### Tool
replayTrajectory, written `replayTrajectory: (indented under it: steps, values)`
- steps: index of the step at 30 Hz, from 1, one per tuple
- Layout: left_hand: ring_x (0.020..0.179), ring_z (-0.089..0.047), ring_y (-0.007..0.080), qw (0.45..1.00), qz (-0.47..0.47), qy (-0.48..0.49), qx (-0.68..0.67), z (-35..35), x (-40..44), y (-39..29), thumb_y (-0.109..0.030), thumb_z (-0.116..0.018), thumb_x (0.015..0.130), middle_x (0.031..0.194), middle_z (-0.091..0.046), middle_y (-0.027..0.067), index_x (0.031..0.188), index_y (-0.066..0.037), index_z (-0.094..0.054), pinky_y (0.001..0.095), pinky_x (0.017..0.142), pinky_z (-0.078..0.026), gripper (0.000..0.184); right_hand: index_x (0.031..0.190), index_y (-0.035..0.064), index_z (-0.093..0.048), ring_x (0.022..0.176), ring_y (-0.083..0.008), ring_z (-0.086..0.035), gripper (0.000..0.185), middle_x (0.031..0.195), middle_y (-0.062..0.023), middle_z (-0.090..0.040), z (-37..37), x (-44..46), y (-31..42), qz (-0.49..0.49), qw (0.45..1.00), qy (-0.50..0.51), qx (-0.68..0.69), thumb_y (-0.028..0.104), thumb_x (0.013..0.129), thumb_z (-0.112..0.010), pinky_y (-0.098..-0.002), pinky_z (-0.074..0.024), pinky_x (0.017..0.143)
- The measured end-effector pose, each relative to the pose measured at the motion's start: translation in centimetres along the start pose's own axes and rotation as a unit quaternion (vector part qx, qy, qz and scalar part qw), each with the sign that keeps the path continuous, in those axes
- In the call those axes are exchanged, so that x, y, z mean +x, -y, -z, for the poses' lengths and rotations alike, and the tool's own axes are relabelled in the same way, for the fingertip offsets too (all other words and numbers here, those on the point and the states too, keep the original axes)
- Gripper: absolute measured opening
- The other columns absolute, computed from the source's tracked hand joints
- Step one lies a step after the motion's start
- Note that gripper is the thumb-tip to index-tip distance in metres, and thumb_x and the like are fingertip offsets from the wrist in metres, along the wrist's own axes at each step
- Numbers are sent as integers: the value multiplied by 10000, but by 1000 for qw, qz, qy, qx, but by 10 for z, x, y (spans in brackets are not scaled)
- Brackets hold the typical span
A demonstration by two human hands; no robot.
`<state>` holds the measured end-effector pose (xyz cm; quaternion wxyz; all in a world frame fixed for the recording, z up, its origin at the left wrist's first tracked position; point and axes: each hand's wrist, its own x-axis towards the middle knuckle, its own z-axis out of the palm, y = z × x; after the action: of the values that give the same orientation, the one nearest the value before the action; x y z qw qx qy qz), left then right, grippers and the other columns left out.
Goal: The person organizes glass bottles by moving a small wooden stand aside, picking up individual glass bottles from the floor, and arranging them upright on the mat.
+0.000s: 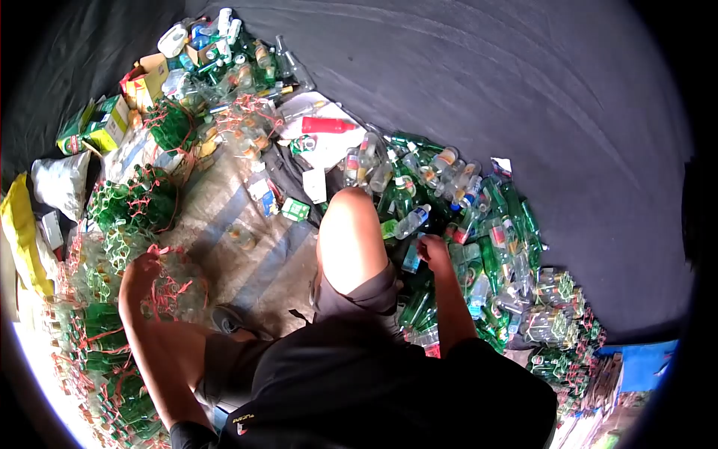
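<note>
My left hand (142, 267) is closed at the top of a bundle of clear bottles (183, 288), with red string (155, 251) at its fingers. My right hand (432, 252) is over the heap of loose bottles on the right, fingers curled in; what they hold, if anything, is hidden. Just beside it lie a light-blue carton-like item (411, 258) and a clear plastic bottle with a blue cap (413, 221). Green glass bottles (490, 258) lie jumbled past my right hand. My bent knee (350, 232) is between the two hands.
Tied bundles of green bottles (134, 198) line the left side. A red bottle (327, 125) rests on a white sheet ahead. Cardboard boxes (146, 82) and a yellow sack (24, 232) stand at left. Dark sheeting (479, 67) rises behind the heap. A single clear bottle (241, 236) lies on the floor.
</note>
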<state>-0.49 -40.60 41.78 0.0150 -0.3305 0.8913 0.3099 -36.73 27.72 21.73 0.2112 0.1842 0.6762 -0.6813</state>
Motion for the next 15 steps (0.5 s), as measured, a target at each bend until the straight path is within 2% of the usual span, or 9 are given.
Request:
replayTrajectory:
  steps: [1, 3, 4, 5, 7, 8, 11, 12, 15]
  values:
    - [805, -704, 230, 999, 30, -21, 27, 9, -13, -13, -166, -649, 819, 889, -722, 173, 1113, -32, -674, 357, 714, -542, 324, 875, 74, -619, 495, -178, -566, 130, 684, -63, -621, 19, 22, -10, 15, 999, -11, -26, 197, 910, -601, -295, -438, 417]
    - [791, -704, 228, 996, 57, -39, 51, 3, -22, -1, -164, -645, 822, 891, -723, 170, 1107, -29, -675, 364, 714, -546, 317, 913, 79, -619, 571, -179, -612, 122, 747, -67, -653, 42, 57, -6, 35, 998, 50, 15, 200, 914, -608, -313, -497, 479]
    - [777, -703, 227, 992, 85, -60, 73, 1, -29, 16, -162, -642, 824, 893, -723, 168, 1101, -27, -677, 371, 713, -549, 310, 948, 77, -614, 657, -184, -649, 130, 797, -74, -672, 28, 55, 9, -8, 992, -71, 101, 203, 920, -616, -332, -550, 561]
    - [744, -701, 214, 993, 94, -32, 59, -18, -18, 87, -164, -647, 828, 856, -719, 150, 1070, -4, -677, 371, 669, -546, 292, 964, 75, -606, 711, -197, -669, 142, 825, -70, -680, 40, 87, 4, -19, 987, -60, 151, 210, 922, -628, -352, -576, 624]
    - [697, -681, 193, 970, 191, 138, -65, -9, -21, 67, -164, -659, 822, 803, -700, 128, 1019, 13, -678, 350, 617, -528, 266, 965, 77, -599, 741, -225, -675, 132, 856, -73, -687, 42, 129, 13, -54, 972, -112, 201, 204, 931, -614, -370, -581, 646]
    - [697, -681, 193, 969, 197, 132, -67, -11, -20, 59, -164, -659, 822, 803, -700, 128, 1019, 13, -678, 350, 617, -528, 266, 966, 75, -590, 758, -238, -677, 129, 866, -80, -682, 46, 152, 16, -61, 969, -114, 209, 200, 936, -604, -378, -583, 649]
    - [659, -636, 164, 993, 104, 27, -47, -20, -19, 59, -200, -684, 822, 768, -679, 96, 928, 10, -686, 338, 602, -508, 234, 1003, 61, -550, 752, -277, -662, 183, 892, -118, -649, 40, 195, 32, -64, 966, -143, 208, 229, 944, -590, -399, -589, 656]
    - [673, -652, 178, 996, 87, 27, 5, -24, -17, 79, -242, -687, 822, 771, -689, 101, 920, -7, -698, 356, 624, -515, 255, 1019, 63, -539, 743, -273, -650, 218, 906, -124, -643, 44, 209, 37, -96, 973, -85, 190, 256, 935, -595, -403, -588, 654]
    - [730, -691, 228, 984, 145, 60, 87, -12, -32, 23, -279, -689, 815, 805, -717, 130, 964, -53, -727, 361, 693, -535, 273, 1136, 28, -490, 902, -323, -631, 294, 1038, -172, -605, 38, 228, 49, -96, 961, -120, 229, 253, 956, -550, -472, -582, 754]
